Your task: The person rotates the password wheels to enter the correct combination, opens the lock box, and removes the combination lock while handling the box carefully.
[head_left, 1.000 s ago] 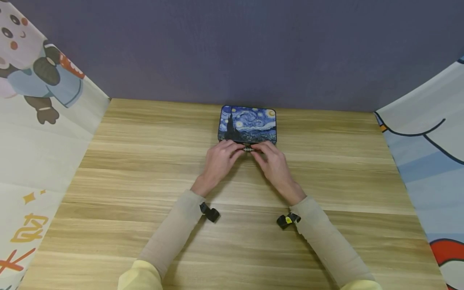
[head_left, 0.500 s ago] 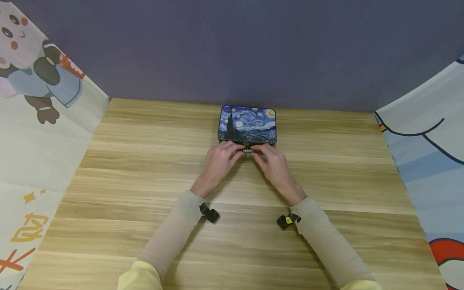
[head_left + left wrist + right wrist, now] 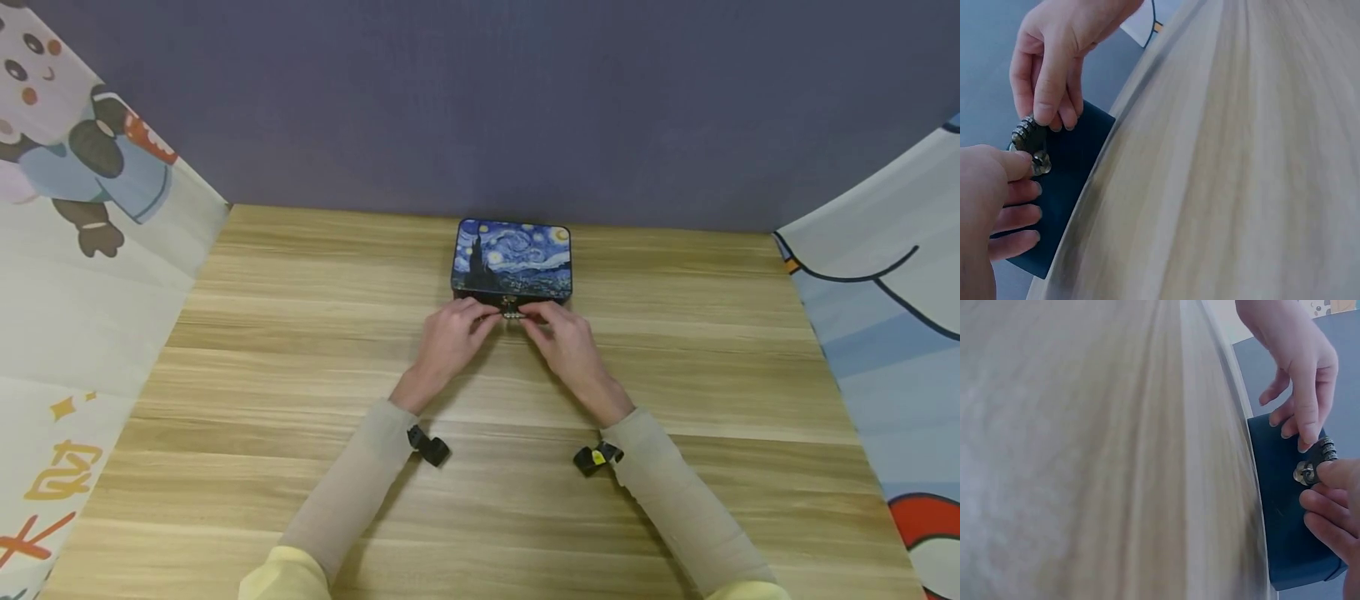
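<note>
A tin box [image 3: 516, 257] with a starry night painting on its lid stands at the back of the table, lid down. At its front hangs a small combination padlock [image 3: 1025, 134] with a row of number dials, through the metal clasp [image 3: 1301, 473]. My left hand [image 3: 447, 340] pinches one end of the padlock between thumb and forefinger. The other end is pinched by my right hand [image 3: 572, 343]. In both wrist views, the remaining fingers lie near the box's dark front, and the fingertips partly cover the lock body.
The wood-grain table [image 3: 300, 350] runs back to a dark blue-grey wall [image 3: 480, 108]. Printed cloth panels [image 3: 90, 317] flank it on both sides. Black wrist cameras [image 3: 429, 447] sit on both sleeves.
The padlock has tipped slightly toward the person, showing more of the clasp and the box's front. My left hand has shifted a little down and left; the right has barely moved.
</note>
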`<state>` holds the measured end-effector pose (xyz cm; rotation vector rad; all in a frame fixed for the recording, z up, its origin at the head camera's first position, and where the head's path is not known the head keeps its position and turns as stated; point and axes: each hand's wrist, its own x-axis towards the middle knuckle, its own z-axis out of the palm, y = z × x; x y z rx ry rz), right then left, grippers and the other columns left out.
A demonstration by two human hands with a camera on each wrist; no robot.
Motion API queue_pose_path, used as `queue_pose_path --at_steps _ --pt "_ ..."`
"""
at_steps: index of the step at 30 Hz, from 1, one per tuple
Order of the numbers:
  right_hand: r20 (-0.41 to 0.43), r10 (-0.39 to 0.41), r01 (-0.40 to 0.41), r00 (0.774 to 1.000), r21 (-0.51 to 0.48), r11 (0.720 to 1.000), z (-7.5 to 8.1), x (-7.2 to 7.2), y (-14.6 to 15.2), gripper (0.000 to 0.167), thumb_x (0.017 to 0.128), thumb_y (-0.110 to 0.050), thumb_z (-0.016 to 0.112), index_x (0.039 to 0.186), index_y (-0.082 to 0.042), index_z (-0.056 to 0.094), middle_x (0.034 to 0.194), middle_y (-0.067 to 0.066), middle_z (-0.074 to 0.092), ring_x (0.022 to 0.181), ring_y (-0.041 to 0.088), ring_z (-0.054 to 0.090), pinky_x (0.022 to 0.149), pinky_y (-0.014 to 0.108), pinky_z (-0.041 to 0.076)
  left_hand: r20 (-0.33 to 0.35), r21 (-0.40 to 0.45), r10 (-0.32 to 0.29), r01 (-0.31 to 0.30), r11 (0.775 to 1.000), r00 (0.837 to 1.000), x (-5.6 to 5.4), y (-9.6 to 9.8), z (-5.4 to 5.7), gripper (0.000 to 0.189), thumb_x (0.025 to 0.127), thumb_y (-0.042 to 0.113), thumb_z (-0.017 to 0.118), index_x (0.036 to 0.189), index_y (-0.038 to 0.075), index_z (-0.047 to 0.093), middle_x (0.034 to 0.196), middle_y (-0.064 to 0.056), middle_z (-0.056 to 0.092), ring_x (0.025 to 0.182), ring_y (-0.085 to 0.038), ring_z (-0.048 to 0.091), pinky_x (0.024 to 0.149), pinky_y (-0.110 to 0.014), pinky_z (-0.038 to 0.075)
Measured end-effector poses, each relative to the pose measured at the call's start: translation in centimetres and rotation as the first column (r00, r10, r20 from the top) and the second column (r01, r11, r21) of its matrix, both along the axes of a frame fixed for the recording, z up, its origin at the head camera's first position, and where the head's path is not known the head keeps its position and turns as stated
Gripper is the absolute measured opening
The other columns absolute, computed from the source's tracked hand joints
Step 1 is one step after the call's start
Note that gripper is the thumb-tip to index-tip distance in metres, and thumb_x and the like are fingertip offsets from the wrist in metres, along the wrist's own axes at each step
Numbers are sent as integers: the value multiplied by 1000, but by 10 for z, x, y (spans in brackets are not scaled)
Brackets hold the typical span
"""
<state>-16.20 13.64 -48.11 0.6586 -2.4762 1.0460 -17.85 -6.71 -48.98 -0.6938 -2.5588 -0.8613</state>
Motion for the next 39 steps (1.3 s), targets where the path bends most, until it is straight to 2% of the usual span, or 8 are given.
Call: queue_pose_path --at_steps 7,12,16,23,25,27,32,39 --pt "-3 4 -4 1000 5 1000 -1 1 1 20 89 3 78 107 2 72 103 18 75 91 32 74 81 39 64 173 64 2 -13 998 985 -1 1 1 21 102 23 67 105 6 80 99 -9 78 88 -24 75 81 -38 62" --pt "-18 18 -18 1000 -2 1000 -2 1 1 19 88 4 78 107 3 72 102 19 75 90 32 74 80 39 64 335 200 -40 -29 979 942 -2 1 1 30 106 27 61 102 4 80 96 -11 79 81 -22 74 74 -34 61" --pt "-18 28 -28 999 0 1000 -2 1 2 19 88 4 78 106 3 72 102 19 75 89 33 74 81 39 64 488 313 -90 -77 947 868 -2 2 3 37 107 32 58 99 3 80 89 -10 78 71 -19 71 63 -29 58" --pt "-7 52 -52 999 10 999 -2 3 2 19 89 4 77 107 2 71 102 18 75 90 31 74 81 38 64 703 467 -211 -217 857 679 0 8 11 39 105 31 62 103 -5 77 94 -18 77 72 -23 72 65 -31 64" --pt "0 55 -55 998 14 998 -2 3 2 19 89 4 77 107 2 71 102 18 74 91 31 74 81 38 64 734 484 -233 -251 838 638 1 10 12 38 105 29 64 104 -6 75 96 -20 76 72 -22 72 67 -32 64" --pt "9 53 -53 999 20 998 -2 3 2 18 89 3 77 107 2 71 102 18 74 91 31 74 82 37 64 753 490 -241 -278 826 612 0 11 12 37 105 29 64 105 -7 75 97 -20 76 71 -20 71 68 -31 64" --pt "31 51 -52 998 26 998 -2 3 3 19 89 4 77 107 2 71 102 18 74 91 31 74 82 38 63 775 507 -262 -318 801 575 -1 12 10 36 104 28 64 106 -6 75 96 -19 76 69 -15 70 68 -29 64" --pt "43 62 -63 997 29 998 -2 4 3 21 88 4 78 108 2 70 103 18 74 93 32 74 84 39 63 772 557 -306 -362 747 557 -3 15 7 31 103 18 65 108 -12 71 92 -19 76 70 -12 71 72 -27 64"
